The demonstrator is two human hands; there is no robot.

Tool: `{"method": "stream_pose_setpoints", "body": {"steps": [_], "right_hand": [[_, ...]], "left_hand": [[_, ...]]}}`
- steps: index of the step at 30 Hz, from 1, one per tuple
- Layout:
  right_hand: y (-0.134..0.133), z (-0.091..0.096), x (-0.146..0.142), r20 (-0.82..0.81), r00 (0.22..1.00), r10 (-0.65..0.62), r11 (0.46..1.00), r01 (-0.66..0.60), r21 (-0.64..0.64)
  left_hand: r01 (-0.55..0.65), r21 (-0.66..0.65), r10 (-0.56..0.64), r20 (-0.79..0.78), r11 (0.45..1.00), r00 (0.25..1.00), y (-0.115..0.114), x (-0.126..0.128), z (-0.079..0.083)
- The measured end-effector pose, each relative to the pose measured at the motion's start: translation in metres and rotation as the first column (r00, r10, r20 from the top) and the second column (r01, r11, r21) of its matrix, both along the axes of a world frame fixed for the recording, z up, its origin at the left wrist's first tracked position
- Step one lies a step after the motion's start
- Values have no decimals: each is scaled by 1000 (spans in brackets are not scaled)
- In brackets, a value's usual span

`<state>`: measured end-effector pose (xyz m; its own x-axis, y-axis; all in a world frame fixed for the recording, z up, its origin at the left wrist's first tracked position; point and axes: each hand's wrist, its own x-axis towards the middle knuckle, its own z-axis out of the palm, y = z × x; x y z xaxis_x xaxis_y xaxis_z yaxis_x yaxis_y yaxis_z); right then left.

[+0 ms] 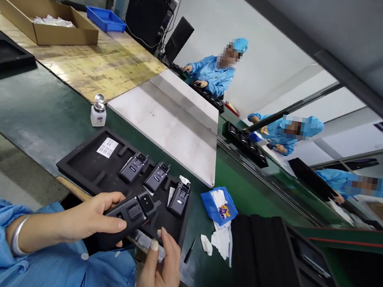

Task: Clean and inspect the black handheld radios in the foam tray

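Three black devices [156,176] sit in the black tray [81,165] on the worktop [36,114] while my left hand [92,217] wraps its fingers around a fourth black unit [129,213] (just above the tray's near edge), my right hand [158,271] half-curled, holding nothing, beneath it.

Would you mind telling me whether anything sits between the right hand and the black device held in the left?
Nothing visible does. The left hand grips the black device; the right hand waits just beside its lower end, gap clear.
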<state>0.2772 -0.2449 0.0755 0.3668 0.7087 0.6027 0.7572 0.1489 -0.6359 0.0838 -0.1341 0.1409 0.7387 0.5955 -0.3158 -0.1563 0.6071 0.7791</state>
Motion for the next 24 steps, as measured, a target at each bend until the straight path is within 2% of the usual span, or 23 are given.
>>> {"method": "stream_pose_setpoints", "body": {"steps": [3, 7, 15, 19, 24], "right_hand": [[3, 13, -11, -1, 994, 111, 990, -110, 86], [7, 10, -12, 29, 984, 177, 977, -179, 117], [-5, -30, 9, 14, 999, 37, 999, -37, -14], [-17, -51, 19, 22, 999, -41, 995, 42, -88], [-28, -79, 38, 23, 986, -167, 975, 169, -143]], "left_hand": [[0, 29, 1, -24, 1000, 1000, -1, -2, 1], [12, 92, -8, -41, 996, 999, -1, -4, 0], [5, 185, 8, -69, 983, 998, -2, -1, 1], [16, 116, -9, -58, 993, 998, 0, 2, 2], [-22, 36, 23, -39, 999, 999, 2, 8, 2]]}}
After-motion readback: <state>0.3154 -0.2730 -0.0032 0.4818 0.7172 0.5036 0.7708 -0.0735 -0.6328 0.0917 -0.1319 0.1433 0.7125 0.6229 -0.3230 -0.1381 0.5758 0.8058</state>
